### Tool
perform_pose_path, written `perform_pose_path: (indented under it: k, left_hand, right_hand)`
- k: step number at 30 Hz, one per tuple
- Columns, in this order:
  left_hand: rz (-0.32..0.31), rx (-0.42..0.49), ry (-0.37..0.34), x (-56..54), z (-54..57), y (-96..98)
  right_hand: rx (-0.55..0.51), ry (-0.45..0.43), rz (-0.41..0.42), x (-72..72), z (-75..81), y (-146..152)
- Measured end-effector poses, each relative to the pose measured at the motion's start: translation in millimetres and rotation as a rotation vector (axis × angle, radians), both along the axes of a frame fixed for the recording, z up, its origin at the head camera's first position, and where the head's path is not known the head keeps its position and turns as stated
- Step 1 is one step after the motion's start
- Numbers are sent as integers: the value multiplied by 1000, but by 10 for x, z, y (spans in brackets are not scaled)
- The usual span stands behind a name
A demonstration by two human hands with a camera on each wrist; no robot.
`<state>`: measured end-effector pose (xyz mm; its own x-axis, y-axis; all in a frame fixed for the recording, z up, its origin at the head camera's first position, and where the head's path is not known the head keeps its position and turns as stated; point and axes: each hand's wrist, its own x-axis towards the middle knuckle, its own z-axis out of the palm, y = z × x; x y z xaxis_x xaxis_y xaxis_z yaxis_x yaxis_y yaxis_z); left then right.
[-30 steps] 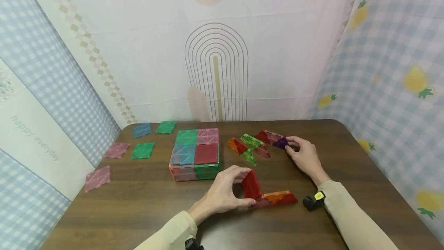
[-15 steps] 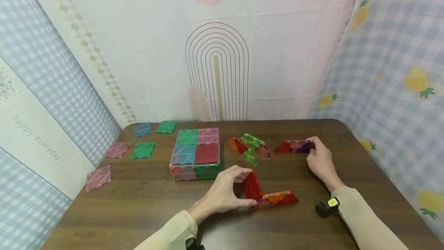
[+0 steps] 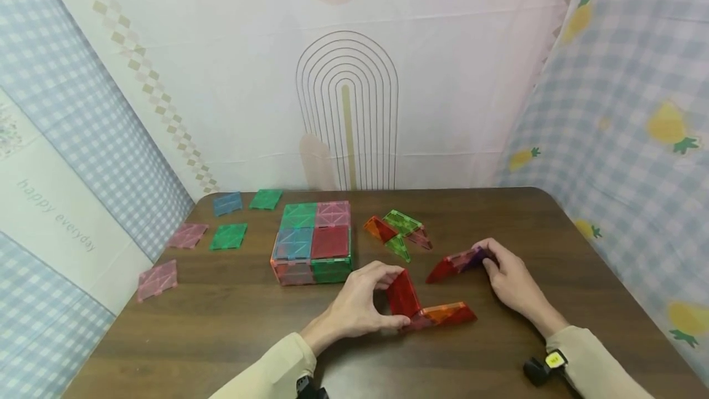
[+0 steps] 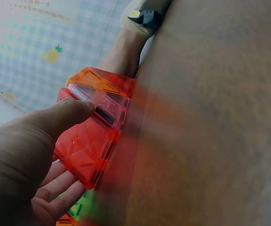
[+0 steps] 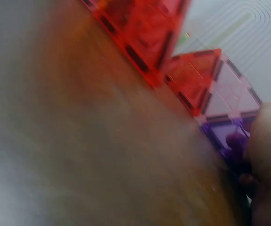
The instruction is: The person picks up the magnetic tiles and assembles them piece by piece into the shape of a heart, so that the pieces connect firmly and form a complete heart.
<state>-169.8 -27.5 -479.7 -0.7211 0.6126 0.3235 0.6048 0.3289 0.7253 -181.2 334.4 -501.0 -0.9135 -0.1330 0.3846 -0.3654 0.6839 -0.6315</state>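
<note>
My left hand (image 3: 359,302) grips an upright group of see-through magnetic tiles, thumb on the near side and fingers behind the red square tile (image 3: 403,294). A pink tile (image 4: 109,104) and an orange triangle tile (image 3: 440,313) continue that group to the right. With my right hand (image 3: 512,276) I pinch a purple triangle tile (image 3: 474,257) at the end of a standing strip. Its pink tile (image 5: 232,92) and red triangle tile (image 3: 440,271) lead toward the left-hand group, with a gap between the two. The right fingertips are partly hidden in the right wrist view.
A box of magnetic tiles (image 3: 330,243), with green, pink, blue and red on top, stands left of centre. Behind my hands is a small cluster of green, orange and pink tiles (image 3: 403,221). Several loose tiles, including a green square (image 3: 228,236), lie at the left.
My right hand has drawn the red, pink and purple strip away from the rear cluster, first rightward, then toward me, nearer the left-hand group. My left hand has stayed in place.
</note>
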Motion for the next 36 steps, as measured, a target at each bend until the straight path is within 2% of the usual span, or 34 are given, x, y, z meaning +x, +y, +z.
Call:
perform_pose_path:
  k: [4, 9, 13, 18, 22, 25, 28, 31, 36]
  left_hand:
    - [-7, -7, 12, -6, 5, 5]
    - [-10, -15, 16, -6, 9, 7]
    - [-9, -14, 3, -1, 18, 11]
    - [-4, -9, -10, 3, 17, 11]
    - [-10, -3, -5, 0, 7, 14]
    - [-17, 2, -5, -2, 3, 13]
    - [-18, -4, 4, -1, 7, 5]
    - [-21, -8, 7, 0, 14, 2]
    - [-25, -11, -8, -7, 11, 9]
  right_hand:
    - [-49, -19, 115, 111, -11, -128]
    - [-63, -57, 187, 196, -1, -298]
    - [-73, -74, 204, 210, 1, -357]
    - [-80, -47, 157, 184, -19, -335]
    - [-82, -69, 138, 182, -13, -335]
    - [-92, -101, 164, 183, -14, -344]
    - [-107, -103, 224, 171, -24, -349]
    - [-108, -70, 280, 150, -25, -358]
    - [-90, -19, 307, 99, -4, -403]
